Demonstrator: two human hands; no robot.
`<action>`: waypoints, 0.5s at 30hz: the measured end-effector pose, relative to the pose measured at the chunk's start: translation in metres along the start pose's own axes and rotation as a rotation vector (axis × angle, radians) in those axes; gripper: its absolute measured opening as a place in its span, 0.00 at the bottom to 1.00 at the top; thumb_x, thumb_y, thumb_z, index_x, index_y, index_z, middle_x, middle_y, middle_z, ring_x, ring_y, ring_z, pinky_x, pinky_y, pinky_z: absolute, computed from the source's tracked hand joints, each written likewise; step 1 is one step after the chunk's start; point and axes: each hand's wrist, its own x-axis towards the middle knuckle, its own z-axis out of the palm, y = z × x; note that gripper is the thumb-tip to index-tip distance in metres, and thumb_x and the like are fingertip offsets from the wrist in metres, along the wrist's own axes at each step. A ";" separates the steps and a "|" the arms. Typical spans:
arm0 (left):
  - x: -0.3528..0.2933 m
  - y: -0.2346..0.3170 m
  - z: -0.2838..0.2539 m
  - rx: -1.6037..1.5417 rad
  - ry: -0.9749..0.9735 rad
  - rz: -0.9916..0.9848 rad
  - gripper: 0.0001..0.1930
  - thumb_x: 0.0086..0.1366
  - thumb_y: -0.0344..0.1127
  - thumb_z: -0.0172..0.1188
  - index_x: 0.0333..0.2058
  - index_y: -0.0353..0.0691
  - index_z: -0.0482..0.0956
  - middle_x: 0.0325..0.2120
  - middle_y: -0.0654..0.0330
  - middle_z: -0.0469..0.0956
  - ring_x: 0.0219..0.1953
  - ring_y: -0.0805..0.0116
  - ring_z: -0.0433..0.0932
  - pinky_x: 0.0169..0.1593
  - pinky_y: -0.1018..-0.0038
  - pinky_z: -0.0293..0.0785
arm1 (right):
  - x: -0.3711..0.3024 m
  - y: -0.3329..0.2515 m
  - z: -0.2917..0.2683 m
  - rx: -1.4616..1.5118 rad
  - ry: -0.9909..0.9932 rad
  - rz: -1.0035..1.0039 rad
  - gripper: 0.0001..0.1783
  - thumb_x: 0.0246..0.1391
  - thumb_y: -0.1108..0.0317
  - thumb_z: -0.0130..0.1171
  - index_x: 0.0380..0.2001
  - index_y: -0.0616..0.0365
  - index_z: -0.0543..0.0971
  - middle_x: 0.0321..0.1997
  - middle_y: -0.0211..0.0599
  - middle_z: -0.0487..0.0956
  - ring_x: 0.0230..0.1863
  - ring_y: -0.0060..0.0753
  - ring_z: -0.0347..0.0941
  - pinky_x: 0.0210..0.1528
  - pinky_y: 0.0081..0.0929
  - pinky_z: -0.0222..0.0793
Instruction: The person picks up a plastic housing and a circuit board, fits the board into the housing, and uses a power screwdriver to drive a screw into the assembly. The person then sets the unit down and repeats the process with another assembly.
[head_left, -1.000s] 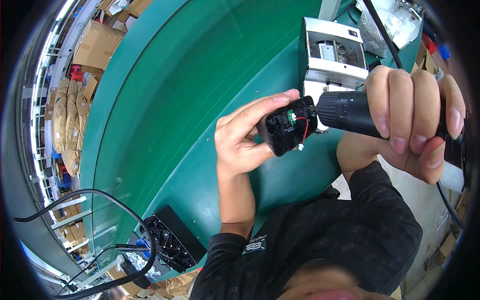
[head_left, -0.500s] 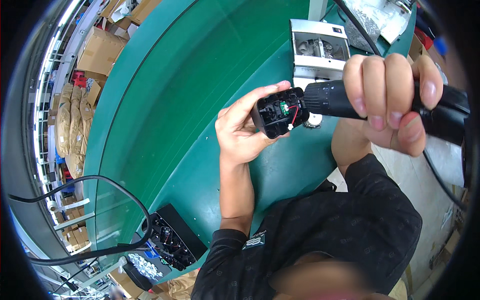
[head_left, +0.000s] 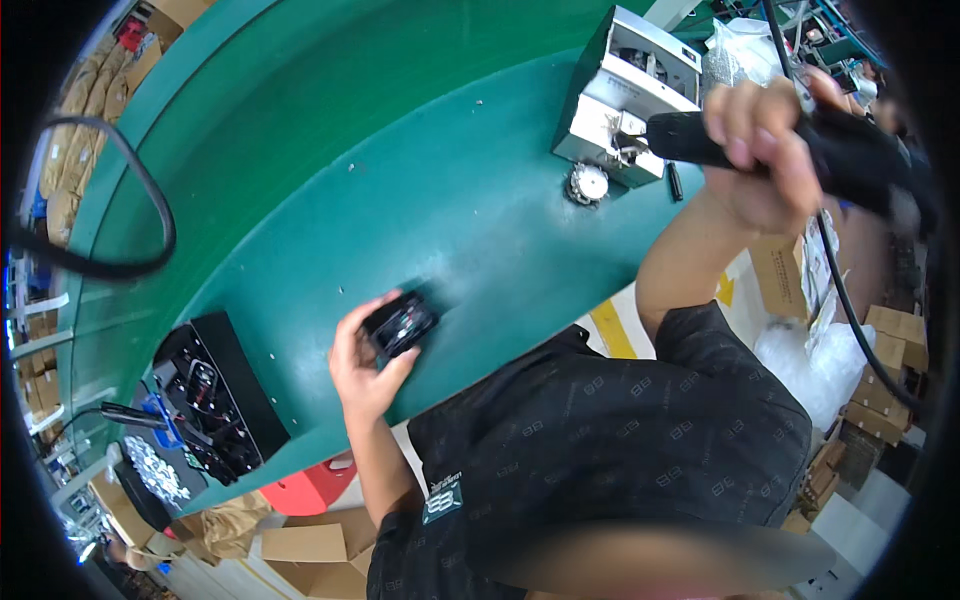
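My left hand (head_left: pixel 365 372) grips a small black plastic housing (head_left: pixel 402 322) low over the table, fingers and thumb on its sides. The housing's open inner side faces up, but its details are blurred. My right hand (head_left: pixel 768 150) is closed around a black electric screwdriver (head_left: pixel 685 137), held level with its nose to the left. That nose is at the front of a metal screw feeder (head_left: pixel 650 85) at the far right; I cannot tell whether they touch. A round, white-faced part (head_left: pixel 588 184) sits on the table by the feeder.
A black bin (head_left: pixel 245 395) of black parts stands at the left on the green table (head_left: pixel 480 240). Near it lies a pile of small silvery pieces (head_left: pixel 155 468). A short black stick (head_left: pixel 675 182) is beside the feeder. A thick black cable (head_left: pixel 165 215) loops at upper left.
The screwdriver has left the housing and moved to the feeder with my right hand. My left hand has lowered the housing toward the table, leftward and nearer me. The view has shifted.
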 end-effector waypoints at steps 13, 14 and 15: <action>-0.070 -0.029 -0.004 0.263 0.238 -0.036 0.30 0.49 0.21 0.66 0.52 0.28 0.67 0.46 0.44 0.76 0.48 0.60 0.77 0.54 0.68 0.72 | -0.063 0.045 -0.021 -0.537 0.486 0.033 0.17 0.50 0.80 0.57 0.46 0.68 0.72 0.23 0.36 0.77 0.22 0.26 0.72 0.28 0.25 0.69; -0.069 -0.027 -0.004 0.266 0.230 -0.027 0.30 0.49 0.21 0.66 0.52 0.28 0.67 0.46 0.45 0.76 0.48 0.60 0.77 0.54 0.68 0.73 | -0.065 0.047 -0.022 -0.586 0.489 0.036 0.17 0.50 0.79 0.57 0.46 0.68 0.72 0.23 0.35 0.77 0.22 0.25 0.72 0.28 0.25 0.69; -0.068 -0.028 -0.005 0.266 0.226 -0.029 0.30 0.49 0.21 0.66 0.52 0.28 0.67 0.46 0.45 0.76 0.48 0.60 0.77 0.54 0.68 0.73 | -0.067 0.048 -0.023 -0.543 0.500 0.060 0.17 0.50 0.79 0.57 0.45 0.68 0.72 0.23 0.35 0.77 0.21 0.25 0.72 0.28 0.24 0.69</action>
